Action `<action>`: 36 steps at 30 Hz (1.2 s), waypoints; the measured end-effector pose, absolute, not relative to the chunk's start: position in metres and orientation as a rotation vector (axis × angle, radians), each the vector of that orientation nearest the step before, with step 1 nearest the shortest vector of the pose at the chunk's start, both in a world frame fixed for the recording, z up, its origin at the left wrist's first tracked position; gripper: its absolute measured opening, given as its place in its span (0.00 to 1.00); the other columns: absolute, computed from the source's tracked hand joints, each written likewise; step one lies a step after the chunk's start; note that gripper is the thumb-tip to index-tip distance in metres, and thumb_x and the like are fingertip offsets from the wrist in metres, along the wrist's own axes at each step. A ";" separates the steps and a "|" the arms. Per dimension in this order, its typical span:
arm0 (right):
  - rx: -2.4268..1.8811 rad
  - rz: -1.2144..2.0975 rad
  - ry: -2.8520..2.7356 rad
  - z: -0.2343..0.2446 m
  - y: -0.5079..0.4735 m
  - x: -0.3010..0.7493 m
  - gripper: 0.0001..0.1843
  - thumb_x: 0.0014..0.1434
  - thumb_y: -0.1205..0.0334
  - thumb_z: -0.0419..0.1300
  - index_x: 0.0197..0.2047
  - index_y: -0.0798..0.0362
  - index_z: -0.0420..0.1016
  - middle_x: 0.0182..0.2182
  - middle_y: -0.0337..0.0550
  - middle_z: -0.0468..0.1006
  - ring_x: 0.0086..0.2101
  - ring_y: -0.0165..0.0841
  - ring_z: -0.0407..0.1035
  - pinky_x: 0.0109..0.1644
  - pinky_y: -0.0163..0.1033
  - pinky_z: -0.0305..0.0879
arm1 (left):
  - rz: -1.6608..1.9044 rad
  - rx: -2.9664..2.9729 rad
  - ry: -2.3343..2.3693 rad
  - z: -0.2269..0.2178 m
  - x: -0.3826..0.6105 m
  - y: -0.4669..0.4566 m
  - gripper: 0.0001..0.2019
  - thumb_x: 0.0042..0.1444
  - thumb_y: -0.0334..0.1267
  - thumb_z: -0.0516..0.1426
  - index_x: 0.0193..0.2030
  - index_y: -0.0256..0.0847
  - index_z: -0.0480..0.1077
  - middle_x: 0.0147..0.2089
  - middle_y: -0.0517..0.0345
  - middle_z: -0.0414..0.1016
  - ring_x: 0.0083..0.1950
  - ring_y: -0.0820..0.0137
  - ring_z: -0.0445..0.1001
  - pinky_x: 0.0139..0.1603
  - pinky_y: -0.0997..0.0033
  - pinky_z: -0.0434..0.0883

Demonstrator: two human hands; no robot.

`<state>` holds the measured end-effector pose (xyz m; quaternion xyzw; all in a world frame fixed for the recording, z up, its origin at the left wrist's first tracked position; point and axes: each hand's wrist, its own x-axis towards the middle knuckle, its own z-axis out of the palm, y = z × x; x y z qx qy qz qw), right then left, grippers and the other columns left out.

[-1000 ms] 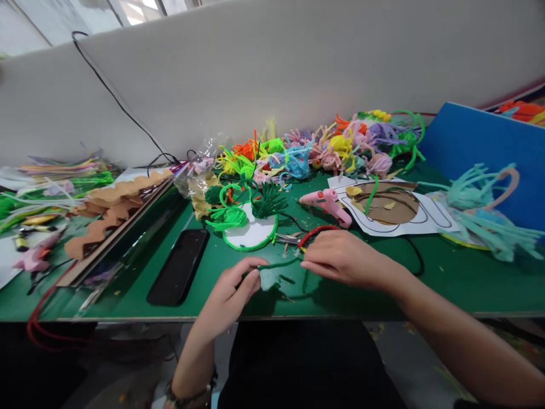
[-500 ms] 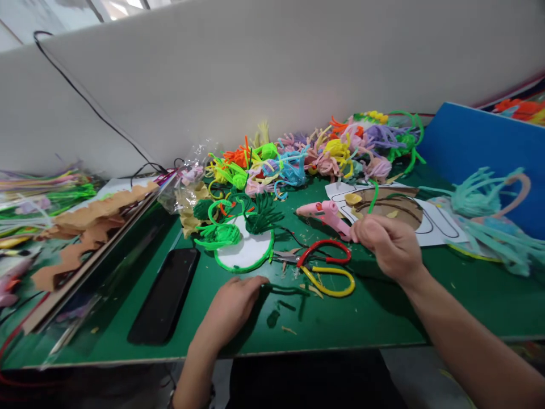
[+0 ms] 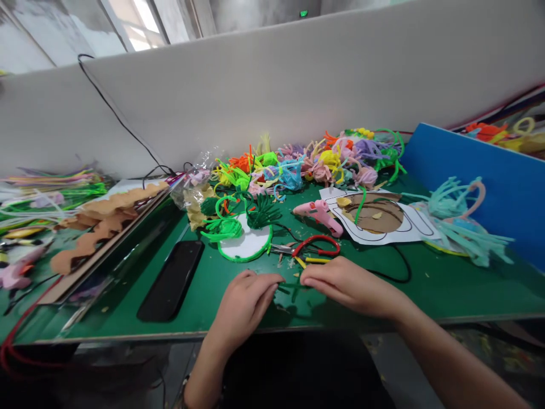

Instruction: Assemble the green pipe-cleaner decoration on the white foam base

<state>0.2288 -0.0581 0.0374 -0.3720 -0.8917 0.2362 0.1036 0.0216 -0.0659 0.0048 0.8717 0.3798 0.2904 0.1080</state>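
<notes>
My left hand and my right hand meet near the front edge of the green table. Each pinches one end of a short dark green pipe cleaner stretched between their fingertips. Just beyond them lie scissors with a red and a yellow handle. Behind those sits a white disc ringed in green with green pipe cleaner tufts on it, and a pink glue gun.
A black phone lies flat at the left. Brown wavy cutouts rest on a board further left. A heap of coloured pipe cleaner pieces lines the white partition. A paper template and teal strands lie right, by a blue panel.
My right hand, which was raised near the glue gun half a second ago, has come back down to the pipe cleaner and pinched its right end. The view tilted up slightly.
</notes>
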 end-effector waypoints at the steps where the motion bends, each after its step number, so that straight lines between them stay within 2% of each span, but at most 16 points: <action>1: -1.040 0.770 -2.600 0.038 -0.061 0.231 0.16 0.61 0.60 0.44 0.29 0.56 0.68 0.21 0.36 0.67 0.23 0.24 0.58 0.28 0.30 0.51 | 0.878 2.575 1.099 0.006 0.021 -0.069 0.12 0.57 0.33 0.45 0.38 0.39 0.70 0.22 0.59 0.72 0.26 0.73 0.68 0.31 0.75 0.64; 7: -0.804 1.176 -2.412 0.036 -0.079 0.237 0.14 0.57 0.59 0.50 0.25 0.58 0.68 0.17 0.33 0.61 0.20 0.21 0.53 0.24 0.26 0.49 | 0.996 2.583 1.003 0.015 0.021 -0.084 0.11 0.58 0.30 0.46 0.36 0.38 0.69 0.25 0.62 0.74 0.26 0.77 0.68 0.30 0.79 0.63; 12: -0.782 1.238 -2.399 0.035 -0.091 0.239 0.14 0.58 0.60 0.49 0.30 0.59 0.70 0.21 0.38 0.69 0.21 0.21 0.57 0.25 0.26 0.52 | 1.070 2.634 0.964 0.020 0.017 -0.090 0.11 0.58 0.30 0.45 0.34 0.38 0.68 0.25 0.63 0.74 0.26 0.78 0.68 0.28 0.81 0.62; 17: -0.755 1.247 -2.475 0.038 -0.094 0.237 0.13 0.59 0.62 0.48 0.33 0.59 0.71 0.23 0.40 0.72 0.22 0.22 0.60 0.25 0.26 0.54 | 1.098 2.685 0.939 0.022 0.012 -0.092 0.12 0.59 0.32 0.44 0.34 0.38 0.68 0.24 0.63 0.74 0.24 0.79 0.67 0.27 0.81 0.63; 25: -0.760 1.127 -2.691 0.048 -0.088 0.237 0.13 0.60 0.64 0.45 0.38 0.58 0.70 0.26 0.42 0.73 0.25 0.24 0.63 0.29 0.28 0.55 | 1.085 2.742 0.944 0.023 0.008 -0.086 0.12 0.60 0.33 0.43 0.34 0.39 0.66 0.24 0.64 0.74 0.23 0.79 0.67 0.25 0.81 0.64; 30: -1.048 0.774 -2.805 0.051 -0.078 0.241 0.14 0.61 0.62 0.44 0.35 0.55 0.70 0.25 0.40 0.73 0.25 0.26 0.64 0.28 0.31 0.51 | 1.006 2.802 0.917 0.026 0.012 -0.076 0.12 0.60 0.32 0.43 0.33 0.39 0.66 0.25 0.64 0.75 0.23 0.79 0.68 0.26 0.80 0.64; 33: -1.131 0.653 -2.768 0.048 -0.067 0.244 0.15 0.61 0.62 0.43 0.37 0.54 0.70 0.27 0.41 0.75 0.26 0.28 0.65 0.29 0.32 0.52 | 0.995 2.792 0.946 0.025 0.016 -0.070 0.12 0.59 0.32 0.43 0.34 0.39 0.67 0.24 0.64 0.74 0.22 0.78 0.67 0.25 0.79 0.64; 36: -1.151 0.625 -2.604 0.044 -0.056 0.248 0.16 0.61 0.61 0.43 0.38 0.54 0.70 0.30 0.42 0.76 0.29 0.29 0.67 0.32 0.32 0.54 | 1.012 2.741 1.002 0.022 0.017 -0.063 0.11 0.59 0.31 0.44 0.35 0.39 0.67 0.27 0.63 0.76 0.25 0.77 0.69 0.28 0.78 0.66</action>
